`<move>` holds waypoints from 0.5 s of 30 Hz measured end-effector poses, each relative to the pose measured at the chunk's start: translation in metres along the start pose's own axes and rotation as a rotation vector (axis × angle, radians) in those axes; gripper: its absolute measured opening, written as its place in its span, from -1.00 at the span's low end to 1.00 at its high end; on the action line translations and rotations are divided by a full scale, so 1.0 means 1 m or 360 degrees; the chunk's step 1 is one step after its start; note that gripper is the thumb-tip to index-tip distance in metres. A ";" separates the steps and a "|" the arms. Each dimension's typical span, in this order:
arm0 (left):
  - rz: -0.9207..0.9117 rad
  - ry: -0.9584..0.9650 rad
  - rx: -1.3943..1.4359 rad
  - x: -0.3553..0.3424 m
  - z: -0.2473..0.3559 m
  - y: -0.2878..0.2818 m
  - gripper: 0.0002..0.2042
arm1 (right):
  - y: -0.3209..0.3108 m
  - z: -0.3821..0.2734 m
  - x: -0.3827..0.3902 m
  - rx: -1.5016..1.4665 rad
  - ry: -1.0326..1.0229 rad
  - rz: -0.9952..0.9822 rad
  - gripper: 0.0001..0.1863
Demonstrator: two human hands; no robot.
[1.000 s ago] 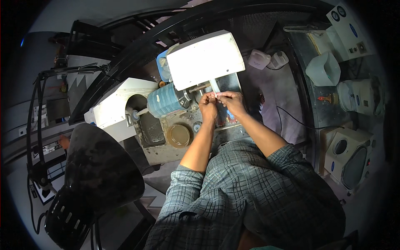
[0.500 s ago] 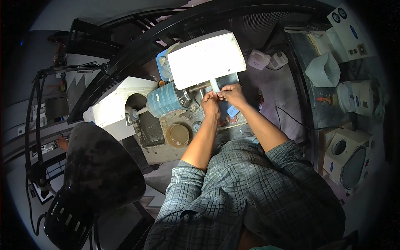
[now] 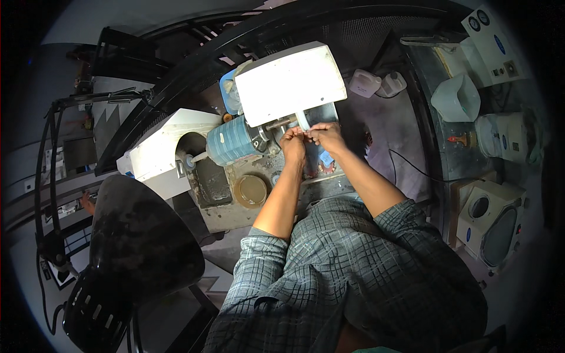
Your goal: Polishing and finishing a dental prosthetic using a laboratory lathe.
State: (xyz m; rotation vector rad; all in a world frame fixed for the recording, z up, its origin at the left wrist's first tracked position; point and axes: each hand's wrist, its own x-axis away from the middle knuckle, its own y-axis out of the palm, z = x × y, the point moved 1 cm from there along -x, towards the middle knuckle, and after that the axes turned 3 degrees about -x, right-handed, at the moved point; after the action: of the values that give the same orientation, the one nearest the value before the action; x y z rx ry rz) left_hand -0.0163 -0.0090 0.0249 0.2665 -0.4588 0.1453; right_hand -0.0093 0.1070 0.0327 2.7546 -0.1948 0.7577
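Note:
My left hand (image 3: 293, 147) and my right hand (image 3: 327, 137) meet just below a white housing (image 3: 288, 79), fingertips pinched around something small that I cannot make out, at the lower end of a pale upright wheel (image 3: 300, 119). The wheel sits beside a metal spindle (image 3: 276, 124) of a blue motor (image 3: 229, 143), which lies to the left of my left hand. Below my hands, in a metal tray, is a small blue item (image 3: 326, 159) among reddish pieces. A round bowl of murky water (image 3: 250, 191) stands to the lower left.
A second white housing (image 3: 159, 144) over a basin and a large black lamp (image 3: 144, 241) stand at left, with another person's hand (image 3: 88, 201) beyond. At right are jugs (image 3: 366, 83), white machines (image 3: 488, 223), a white container (image 3: 455, 98) and a cable (image 3: 418, 169).
My right hand rose slightly toward the housing, then dropped a little. My left hand shifted slightly up and right, then back left. The small blue item shows more below my hands than a second ago.

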 end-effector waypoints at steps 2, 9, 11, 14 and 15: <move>-0.0026 0.0031 -0.0116 -0.001 0.005 -0.005 -0.90 | 0.006 0.010 0.004 -0.0238 0.0026 0.0060 -0.94; -0.0047 0.0086 -0.0412 -0.008 0.011 -0.006 -0.85 | 0.011 0.021 -0.001 -0.0461 0.0116 0.0139 -0.86; -0.0009 0.0057 -0.0414 -0.008 0.011 -0.007 -0.88 | 0.012 0.019 0.000 -0.0433 0.0161 0.0201 -0.83; -0.0020 0.0079 -0.0345 -0.004 0.011 -0.010 -0.90 | 0.013 0.020 0.002 -0.0454 0.0147 0.0106 -0.84; -0.0022 0.0077 -0.0346 -0.001 0.010 -0.010 -0.90 | 0.012 0.021 0.004 -0.0455 0.0148 0.0109 -0.84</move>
State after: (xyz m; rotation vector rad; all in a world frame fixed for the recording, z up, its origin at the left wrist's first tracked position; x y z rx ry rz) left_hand -0.0196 -0.0210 0.0304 0.0530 -0.4208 0.0870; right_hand 0.0015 0.0893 0.0204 2.4487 -0.3513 0.8046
